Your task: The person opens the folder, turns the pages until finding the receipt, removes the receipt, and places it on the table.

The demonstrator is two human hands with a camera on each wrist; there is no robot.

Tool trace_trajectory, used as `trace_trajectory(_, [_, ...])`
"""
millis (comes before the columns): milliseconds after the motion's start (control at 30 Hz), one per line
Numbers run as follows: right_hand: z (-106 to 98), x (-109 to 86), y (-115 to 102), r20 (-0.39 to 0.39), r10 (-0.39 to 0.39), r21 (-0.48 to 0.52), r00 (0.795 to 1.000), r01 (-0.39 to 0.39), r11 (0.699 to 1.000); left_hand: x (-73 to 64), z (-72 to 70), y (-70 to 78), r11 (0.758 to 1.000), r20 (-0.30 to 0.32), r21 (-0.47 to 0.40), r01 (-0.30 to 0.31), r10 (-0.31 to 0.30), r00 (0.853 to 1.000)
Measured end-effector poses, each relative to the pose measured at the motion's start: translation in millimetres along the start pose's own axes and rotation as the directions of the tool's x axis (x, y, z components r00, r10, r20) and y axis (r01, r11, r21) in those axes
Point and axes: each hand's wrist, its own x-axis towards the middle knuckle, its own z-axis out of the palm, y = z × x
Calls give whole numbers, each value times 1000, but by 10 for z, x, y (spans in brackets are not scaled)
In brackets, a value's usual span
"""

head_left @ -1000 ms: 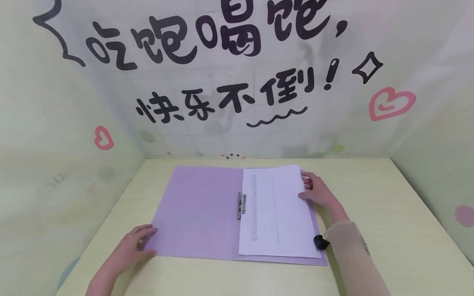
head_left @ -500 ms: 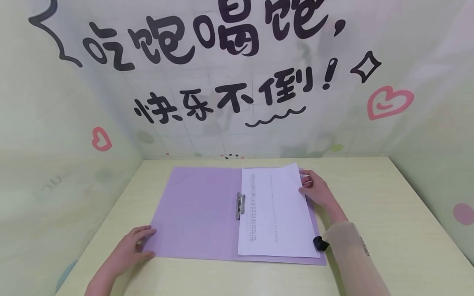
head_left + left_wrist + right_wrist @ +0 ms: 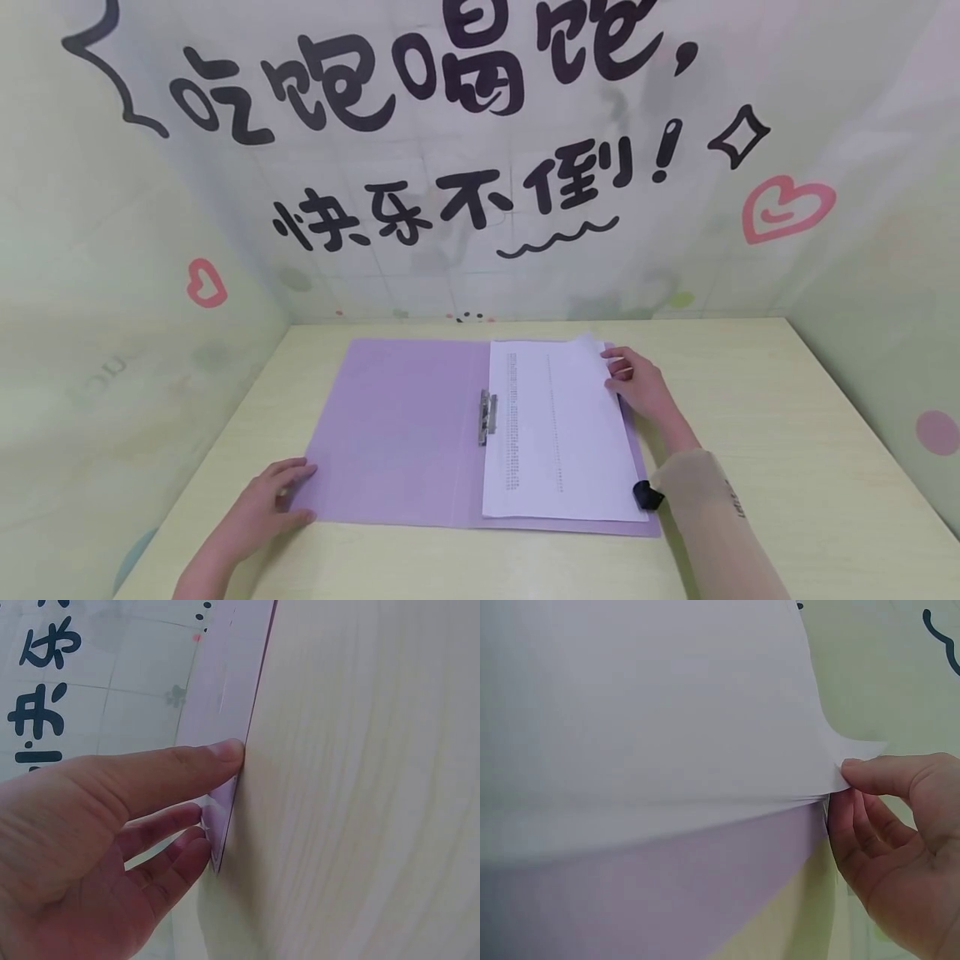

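A purple folder (image 3: pixel 397 433) lies spread flat on the table, with a metal clip (image 3: pixel 486 418) near its spine. Printed paper sheets (image 3: pixel 562 433) cover its right half. At their upper right edge my right hand (image 3: pixel 641 385) pinches the paper, and one top corner curls up and over to the left. In the right wrist view, the thumb of the right hand (image 3: pixel 900 825) is on top of the paper (image 3: pixel 667 712) with the fingers below. My left hand (image 3: pixel 262 504) touches the folder's lower left corner; its thumb and fingers rest at the two edges (image 3: pixel 217 817).
A pale wooden table (image 3: pixel 750 400) carries the folder. Behind it rises a printed wall sheet (image 3: pixel 420 283) with large dark characters, and similar sheets hang on both sides. A small black object (image 3: pixel 647 495) sits by the right sleeve (image 3: pixel 712 508).
The top right corner of the upper sheet has lifted and curled over to the left. My right hand has shifted very slightly left, while the left hand stays at the folder's corner.
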Motion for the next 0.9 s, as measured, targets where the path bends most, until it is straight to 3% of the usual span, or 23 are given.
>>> trace_trajectory(400, [-36,5,-27,39,-3,-65,999,5,998,-4,-1,-25,1000,11,0,10,-10,1000])
trace_trajectory(700, [-109,10,-64,97,-62,-97,993,71,993,-6,-2,-17,1000,5,8,5,-5,1000])
trace_trajectory(900, [-152,35,-69,132,-143,-141,981,161,977,-7,-5,-12,1000,7,3,2,-2,1000])
